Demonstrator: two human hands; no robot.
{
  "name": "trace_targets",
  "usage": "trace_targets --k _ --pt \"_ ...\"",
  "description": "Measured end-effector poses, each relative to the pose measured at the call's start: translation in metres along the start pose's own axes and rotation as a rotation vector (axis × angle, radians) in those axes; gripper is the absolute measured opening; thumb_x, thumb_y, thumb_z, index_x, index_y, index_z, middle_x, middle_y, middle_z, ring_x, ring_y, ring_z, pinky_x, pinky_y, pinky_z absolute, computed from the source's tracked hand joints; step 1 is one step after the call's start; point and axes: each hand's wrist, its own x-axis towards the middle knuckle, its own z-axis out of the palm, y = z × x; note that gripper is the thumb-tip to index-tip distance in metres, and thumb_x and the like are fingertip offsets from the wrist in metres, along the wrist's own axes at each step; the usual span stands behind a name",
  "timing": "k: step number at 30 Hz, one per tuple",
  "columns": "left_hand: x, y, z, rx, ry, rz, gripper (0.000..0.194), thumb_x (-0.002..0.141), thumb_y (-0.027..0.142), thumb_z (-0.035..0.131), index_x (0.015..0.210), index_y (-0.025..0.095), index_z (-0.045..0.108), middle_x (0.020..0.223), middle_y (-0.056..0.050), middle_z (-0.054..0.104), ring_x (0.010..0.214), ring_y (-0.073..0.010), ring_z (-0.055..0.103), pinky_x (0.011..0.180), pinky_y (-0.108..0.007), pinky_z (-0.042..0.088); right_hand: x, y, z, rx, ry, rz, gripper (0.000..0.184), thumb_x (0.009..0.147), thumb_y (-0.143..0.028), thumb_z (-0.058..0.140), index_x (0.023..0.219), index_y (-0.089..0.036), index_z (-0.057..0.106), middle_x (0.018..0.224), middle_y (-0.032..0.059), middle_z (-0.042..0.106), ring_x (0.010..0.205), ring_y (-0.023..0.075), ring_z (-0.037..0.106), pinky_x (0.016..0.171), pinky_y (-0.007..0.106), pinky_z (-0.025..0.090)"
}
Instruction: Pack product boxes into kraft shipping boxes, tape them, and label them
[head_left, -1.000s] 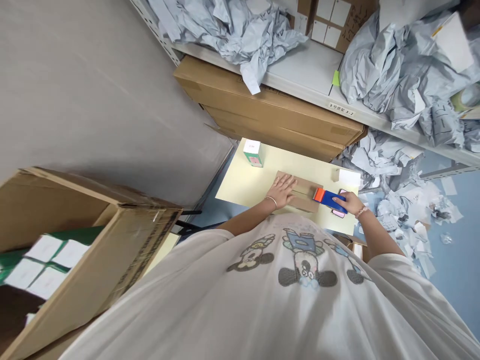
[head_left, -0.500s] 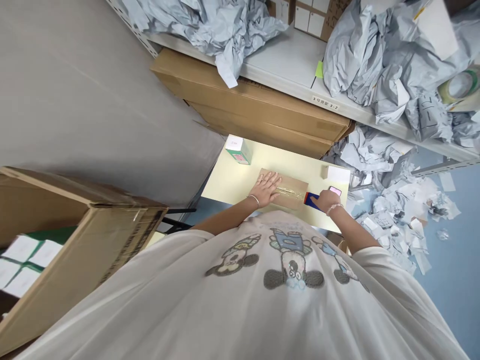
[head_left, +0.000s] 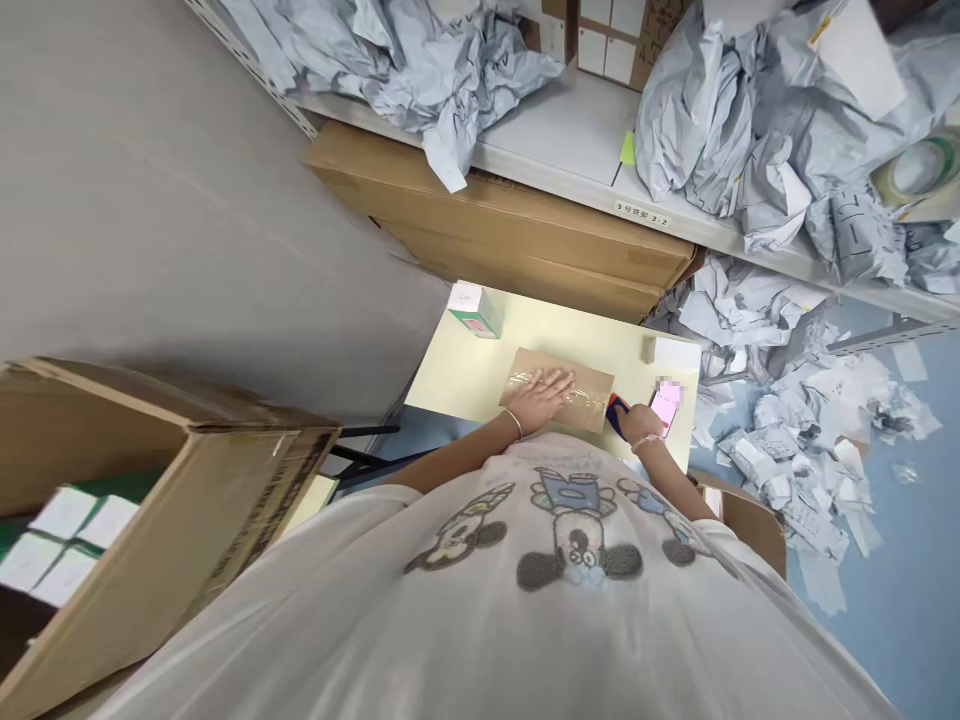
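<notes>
Left hand (head_left: 541, 400) is spread flat on a flat-ish brown cardboard box (head_left: 590, 377), grip open, nothing held, and it's hiding some of the shiny clear tape (head_left: 586, 402). Box is on the pale yellow desk (head_left: 555, 328), near the 6 o'clock edge. Right hand's (head_left: 642, 422) grip is closed round a blue-and-orange tape dispenser (head_left: 616, 412), mostly covered, between the box's 3 and 4 o'clock. Pink-screened phone (head_left: 664, 403) at its 2 o'clock, partly pixelated.

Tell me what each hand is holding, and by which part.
The right hand holds the blue-and-orange tape dispenser by its blue body. The left hand holds nothing; it lies flat on the cardboard box.
</notes>
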Motion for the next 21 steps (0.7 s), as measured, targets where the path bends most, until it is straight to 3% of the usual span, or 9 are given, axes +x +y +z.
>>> trace_targets --k 2,4,7,11,13,15,18,19,21 --pt "0.001 0.006 -0.001 0.012 -0.052 0.082 0.063 0.104 0.041 0.042 0.164 0.024 0.034 0.17 -0.007 0.032 0.159 -0.0266 0.024 0.131 -0.049 0.012 0.007 0.012 0.003 0.051 0.071 0.049 0.059 0.107 -0.05 0.035 0.116 -0.006 0.072 0.118 0.0266 0.072 0.108 0.0334 0.072 0.087 0.037 0.054" --pt "0.003 0.008 -0.001 0.016 -0.064 0.089 0.069 0.103 0.046 0.045 0.165 0.021 0.031 0.17 -0.009 0.031 0.159 -0.0268 0.023 0.13 -0.047 0.013 0.017 0.014 0.007 0.072 0.135 -0.001 0.05 0.107 -0.042 0.038 0.123 -0.004 0.068 0.119 0.0251 0.071 0.11 0.0323 0.07 0.092 0.037 0.052" --pt "0.006 0.009 -0.001 -0.002 -0.075 0.082 0.069 0.102 0.049 0.047 0.164 0.024 0.033 0.171 -0.008 0.03 0.16 -0.028 0.022 0.13 -0.048 0.012 0.039 0.004 0.016 0.071 0.174 -0.14 0.042 0.104 -0.027 0.046 0.135 0.0 0.058 0.125 0.0256 0.068 0.118 0.0312 0.065 0.101 0.036 0.046" --pt "0.009 0.007 -0.002 -0.066 -0.099 0.106 0.066 0.101 0.049 0.048 0.162 0.027 0.036 0.172 -0.008 0.027 0.16 -0.0289 0.02 0.13 -0.051 0.012 0.065 -0.011 0.026 0.079 0.159 -0.214 0.044 0.101 -0.016 0.044 0.141 0.0 0.053 0.127 0.0256 0.067 0.123 0.0312 0.061 0.106 0.039 0.043" --pt "0.005 -0.003 -0.003 -0.149 -0.045 0.093 0.064 0.102 0.046 0.045 0.162 0.024 0.037 0.172 -0.01 0.026 0.16 -0.0282 0.02 0.13 -0.051 0.015 0.068 -0.008 0.032 0.101 0.214 -0.247 0.049 0.098 -0.012 0.045 0.146 -0.003 0.051 0.136 0.0254 0.063 0.129 0.0326 0.057 0.11 0.043 0.042" --pt "-0.005 -0.024 -0.004 -0.258 0.147 -0.044 0.059 0.104 0.038 0.039 0.16 0.019 0.039 0.172 -0.012 0.025 0.16 -0.027 0.019 0.13 -0.049 0.017 0.062 0.003 0.041 0.145 0.303 -0.322 0.058 0.093 -0.01 0.049 0.151 -0.006 0.046 0.148 0.0245 0.054 0.138 0.0339 0.05 0.115 0.047 0.04" --pt "-0.031 -0.07 0.001 -0.425 0.476 -0.454 0.055 0.101 0.027 0.038 0.154 0.011 0.045 0.168 -0.018 0.033 0.159 -0.0281 0.026 0.129 -0.048 0.023 0.042 0.022 0.065 0.243 0.301 -0.463 0.066 0.088 -0.01 0.054 0.153 -0.009 0.044 0.155 0.0222 0.049 0.143 0.0322 0.048 0.118 0.047 0.039" --pt "-0.041 -0.084 0.005 -0.483 0.475 -0.569 0.056 0.098 0.026 0.045 0.152 0.01 0.047 0.163 -0.019 0.041 0.155 -0.03 0.033 0.128 -0.048 0.027 0.035 0.026 0.075 0.287 0.261 -0.492 0.068 0.086 -0.01 0.057 0.153 -0.01 0.044 0.153 0.022 0.051 0.141 0.0314 0.05 0.118 0.047 0.04" --pt "-0.056 -0.101 0.014 -0.606 0.307 -0.656 0.059 0.087 0.026 0.061 0.145 0.014 0.054 0.149 -0.018 0.058 0.144 -0.0335 0.05 0.123 -0.05 0.037 0.023 0.026 0.094 0.4 0.175 -0.493 0.071 0.083 -0.012 0.061 0.151 -0.011 0.043 0.148 0.0217 0.057 0.135 0.0303 0.057 0.115 0.046 0.044"
